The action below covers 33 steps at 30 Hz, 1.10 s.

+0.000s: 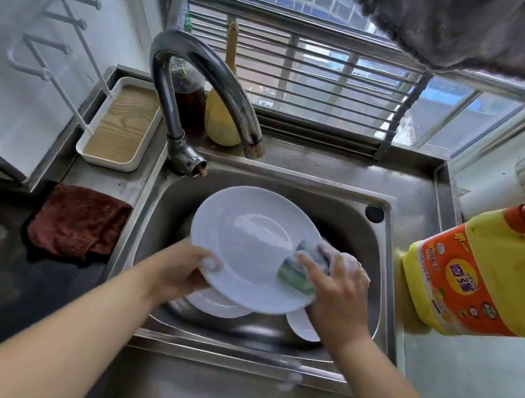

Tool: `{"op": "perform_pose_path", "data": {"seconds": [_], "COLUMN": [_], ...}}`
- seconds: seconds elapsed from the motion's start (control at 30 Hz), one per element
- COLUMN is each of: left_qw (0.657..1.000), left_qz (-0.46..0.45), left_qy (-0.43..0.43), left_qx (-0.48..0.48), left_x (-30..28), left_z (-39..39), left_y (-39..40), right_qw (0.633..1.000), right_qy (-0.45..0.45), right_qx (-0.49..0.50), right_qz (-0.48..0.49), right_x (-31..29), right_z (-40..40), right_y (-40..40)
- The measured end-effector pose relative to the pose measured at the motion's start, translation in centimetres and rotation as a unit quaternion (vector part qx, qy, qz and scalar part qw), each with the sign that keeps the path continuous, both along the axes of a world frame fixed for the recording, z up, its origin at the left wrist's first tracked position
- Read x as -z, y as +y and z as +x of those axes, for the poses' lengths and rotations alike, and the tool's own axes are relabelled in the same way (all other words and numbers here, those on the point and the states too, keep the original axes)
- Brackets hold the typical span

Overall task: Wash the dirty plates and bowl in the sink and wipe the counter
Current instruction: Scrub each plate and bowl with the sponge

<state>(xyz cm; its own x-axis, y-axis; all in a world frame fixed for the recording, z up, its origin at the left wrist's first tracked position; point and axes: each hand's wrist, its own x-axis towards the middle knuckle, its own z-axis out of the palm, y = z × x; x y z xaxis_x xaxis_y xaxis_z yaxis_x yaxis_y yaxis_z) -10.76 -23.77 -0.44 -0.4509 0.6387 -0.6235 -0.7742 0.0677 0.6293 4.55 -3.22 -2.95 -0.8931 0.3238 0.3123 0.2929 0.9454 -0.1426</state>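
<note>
A white plate (248, 241) is held tilted above the steel sink (379, 250). My left hand (189, 266) grips its near-left rim, thumb on top. My right hand (340, 285), soapy, holds a green sponge (299, 274) against the plate's right inner face. Under the plate, parts of two more white dishes show: one (214, 304) at the sink's front and one (305, 326) beneath my right wrist; which is the bowl I cannot tell.
A curved faucet (199, 87) arches over the sink's back left. A dark red cloth (80, 222) lies on the counter left of the sink. A yellow detergent jug (488, 277) stands at the right. A white tray (121, 130) sits back left.
</note>
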Motion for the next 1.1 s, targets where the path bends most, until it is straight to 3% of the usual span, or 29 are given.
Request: {"op": "perform_pose_path", "data": {"seconds": [0.07,0.13,0.23,0.3,0.4,0.47,0.6,0.67,0.77,0.87,0.97,1.03,1.1], "left_qw": [0.995,0.982,0.994,0.999,0.991,0.984,0.999,0.999,0.989,0.996,0.999,0.998,0.991], "left_qz": [-0.013,-0.027,-0.029,-0.012,-0.016,-0.012,-0.010,0.013,0.001,-0.012,-0.048,-0.030,-0.001], "left_qy": [0.017,0.030,0.017,0.027,0.068,0.080,0.027,-0.007,-0.013,-0.016,-0.016,-0.013,-0.014], "left_qx": [-0.097,-0.184,-0.101,-0.022,-0.115,-0.159,-0.025,-0.043,-0.144,-0.092,-0.004,-0.053,-0.134], "left_x": [0.2,0.5,-0.5,-0.9,-1.4,-1.1,-0.9,-0.6,-0.6,-0.9,-1.1,-1.0,0.1], "left_z": [1.5,4.1,3.6,1.1,1.5,4.0,2.9,1.9,4.9,5.5,1.6,1.7,4.0], "left_y": [1.1,2.9,2.4,0.9,1.7,3.1,0.8,0.1,2.1,2.4,0.0,-0.1,1.2], "right_qw": [0.999,0.999,0.999,0.998,0.997,0.998,0.998,0.997,0.997,0.999,0.998,0.997,0.997], "right_qy": [0.020,0.022,0.015,0.015,0.029,0.034,0.016,0.044,0.051,0.019,0.020,0.045,0.055], "right_qx": [0.041,0.021,-0.031,-0.011,0.069,0.053,-0.022,0.028,0.050,-0.020,-0.002,0.051,0.044], "right_qz": [-0.019,-0.018,0.014,0.052,0.023,0.013,0.051,0.050,0.031,0.040,0.059,0.031,0.014], "right_x": [0.0,0.5,1.2,1.2,0.3,0.6,0.9,0.4,0.6,1.7,1.2,0.3,0.0], "right_z": [-0.8,-1.4,-0.4,0.7,-0.2,-0.8,0.6,0.6,-1.1,-0.3,1.2,0.6,-0.7], "right_y": [-1.8,-4.4,-3.1,-0.5,-1.6,-4.1,-1.4,-0.3,-3.5,-4.0,-0.3,-1.2,-4.3]}}
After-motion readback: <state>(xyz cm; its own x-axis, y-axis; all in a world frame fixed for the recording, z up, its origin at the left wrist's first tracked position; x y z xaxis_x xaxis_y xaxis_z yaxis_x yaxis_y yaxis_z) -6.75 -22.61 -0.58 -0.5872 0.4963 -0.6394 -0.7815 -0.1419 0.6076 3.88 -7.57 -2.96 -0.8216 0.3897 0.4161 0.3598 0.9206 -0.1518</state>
